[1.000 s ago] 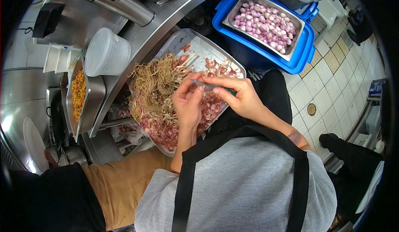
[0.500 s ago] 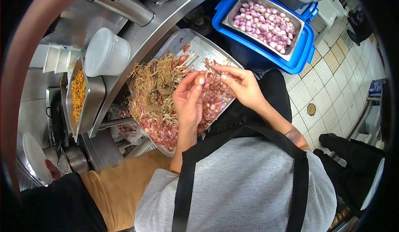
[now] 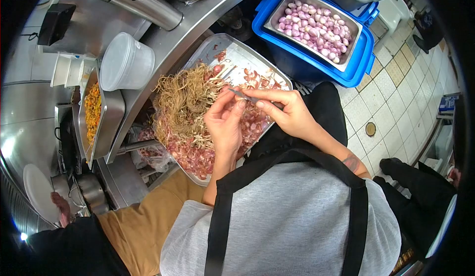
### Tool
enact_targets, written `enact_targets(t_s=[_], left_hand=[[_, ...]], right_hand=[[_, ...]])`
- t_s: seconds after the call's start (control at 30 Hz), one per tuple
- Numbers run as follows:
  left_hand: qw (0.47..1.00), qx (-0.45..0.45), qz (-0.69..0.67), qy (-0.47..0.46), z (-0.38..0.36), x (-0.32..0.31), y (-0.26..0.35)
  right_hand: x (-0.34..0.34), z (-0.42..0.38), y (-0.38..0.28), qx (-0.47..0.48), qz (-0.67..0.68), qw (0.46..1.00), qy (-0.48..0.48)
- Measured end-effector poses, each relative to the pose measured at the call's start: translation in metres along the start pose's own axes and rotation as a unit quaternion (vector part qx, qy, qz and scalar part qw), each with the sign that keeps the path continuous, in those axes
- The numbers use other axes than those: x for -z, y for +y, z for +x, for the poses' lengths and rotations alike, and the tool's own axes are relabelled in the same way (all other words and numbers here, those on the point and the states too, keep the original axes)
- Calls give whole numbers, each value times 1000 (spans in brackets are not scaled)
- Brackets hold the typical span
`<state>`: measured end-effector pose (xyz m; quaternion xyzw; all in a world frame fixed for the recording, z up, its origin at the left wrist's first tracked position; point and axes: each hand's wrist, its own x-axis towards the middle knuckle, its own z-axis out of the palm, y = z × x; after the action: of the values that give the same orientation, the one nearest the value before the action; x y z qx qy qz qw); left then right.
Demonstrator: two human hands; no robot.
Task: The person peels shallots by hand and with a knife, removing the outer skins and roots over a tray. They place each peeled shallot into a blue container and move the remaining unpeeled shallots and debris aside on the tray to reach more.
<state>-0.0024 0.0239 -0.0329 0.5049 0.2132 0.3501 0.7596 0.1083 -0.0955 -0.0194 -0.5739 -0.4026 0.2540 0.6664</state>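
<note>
My left hand (image 3: 224,122) is closed in a pinch around a small shallot (image 3: 237,98), mostly hidden by the fingertips. In my right hand (image 3: 287,109) is a small knife (image 3: 242,96), its blade lying against the shallot. Both hands are above a metal tray (image 3: 210,46). Reddish shallot skins (image 3: 195,157) cover much of that tray, and a heap of dry, stringy roots and stalks (image 3: 183,103) lies left of my left hand. One unpeeled shallot (image 3: 217,69) rests at the heap's top edge.
Peeled shallots (image 3: 319,28) fill a steel pan on a blue lidded bin (image 3: 365,63). A steel counter (image 3: 170,46) holds a clear plastic tub (image 3: 127,63). At lower left, another person's hand (image 3: 62,209) holds a white plate (image 3: 40,192). Someone's dark-clad legs (image 3: 420,192) are at right.
The knife has come against the shallot as my right hand moved slightly left. At upper left, the arm crossing the view has gone. The other person's plate has shifted slightly.
</note>
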Motion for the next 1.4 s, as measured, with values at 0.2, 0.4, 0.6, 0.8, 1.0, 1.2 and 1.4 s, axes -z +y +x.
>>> enact_targets(t_s=[0.2, 0.4, 0.6, 0.8, 1.0, 1.2, 1.4], left_hand=[[999, -6, 31, -14, 1, 0, 0], [999, -19, 7, -39, -1, -1, 0], [995, 26, -79, -63, 1, -12, 9], [993, 34, -100, -46, 3, -10, 6], [991, 15, -115, -73, 0, -8, 0], [993, 23, -113, -35, -4, -13, 0], [994, 10, -85, -62, -6, -13, -2]], right_hand=[[-1, -4, -10, 11, -21, 1000, 9], [2, -2, 4, -76, 144, 987, -6], [16, 0, 18, -177, 253, 951, 23], [7, -10, -4, -90, 86, 992, -6], [0, -7, -3, -19, 65, 998, 19], [1, -9, -14, -64, 124, 990, 7], [3, -9, -7, -79, 121, 989, 6]])
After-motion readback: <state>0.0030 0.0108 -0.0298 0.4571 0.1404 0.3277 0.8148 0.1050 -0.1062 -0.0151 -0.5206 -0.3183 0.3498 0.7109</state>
